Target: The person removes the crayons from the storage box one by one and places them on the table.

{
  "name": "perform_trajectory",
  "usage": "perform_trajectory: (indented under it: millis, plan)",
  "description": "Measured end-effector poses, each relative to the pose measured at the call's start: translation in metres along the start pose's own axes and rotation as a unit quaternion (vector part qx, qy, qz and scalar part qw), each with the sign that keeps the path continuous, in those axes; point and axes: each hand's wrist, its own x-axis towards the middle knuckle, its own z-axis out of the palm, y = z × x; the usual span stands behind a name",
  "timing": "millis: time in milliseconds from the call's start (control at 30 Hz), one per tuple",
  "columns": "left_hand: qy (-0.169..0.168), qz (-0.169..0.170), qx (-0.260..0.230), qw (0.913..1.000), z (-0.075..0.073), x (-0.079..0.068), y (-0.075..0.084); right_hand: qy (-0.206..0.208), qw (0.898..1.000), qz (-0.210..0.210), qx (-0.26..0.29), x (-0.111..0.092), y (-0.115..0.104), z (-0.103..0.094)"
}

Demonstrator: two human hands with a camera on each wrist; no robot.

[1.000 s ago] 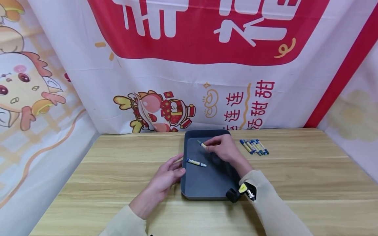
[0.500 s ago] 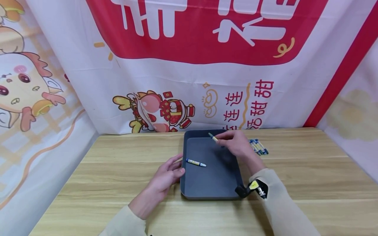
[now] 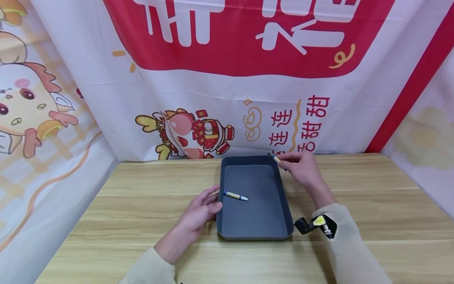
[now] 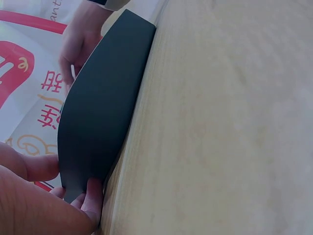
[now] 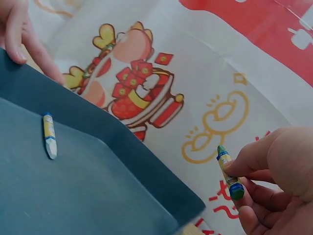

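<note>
While the left hand (image 3: pixel 198 215) rests relaxed against the near left wall of the dark grey rectangular plastic tray (image 3: pixel 280 193) on the pale wood-grain surface (image 3: pixel 372 205), the right hand's (image 3: pixel 301 169) grip pinches one green paper-wrapped crayon (image 5: pixel 229 171) just past the tray's far right corner. One blue-tipped crayon (image 3: pixel 235 195) with an unreadable label lies inside the tray.

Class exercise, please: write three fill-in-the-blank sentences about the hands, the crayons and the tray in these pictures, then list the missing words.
1. The right hand pinches a ____ crayon.
2. One crayon lies inside the ____.
3. The left hand touches the tray's ____ wall.

Missing words: green; tray; left
</note>
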Motion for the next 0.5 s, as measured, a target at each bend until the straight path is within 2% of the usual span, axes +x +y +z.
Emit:
perform_trajectory:
  millis: [333,500]
  plan:
    - [0.001,-0.008,-0.002,1.0000,-0.002,0.001,-0.001,0.054,0.998,0.025,0.010,0.002,0.020,-0.022]
    - [-0.003,-0.005,0.000,1.0000,-0.001,0.002,0.000,0.086,0.995,0.051,0.005,0.002,0.030,-0.036]
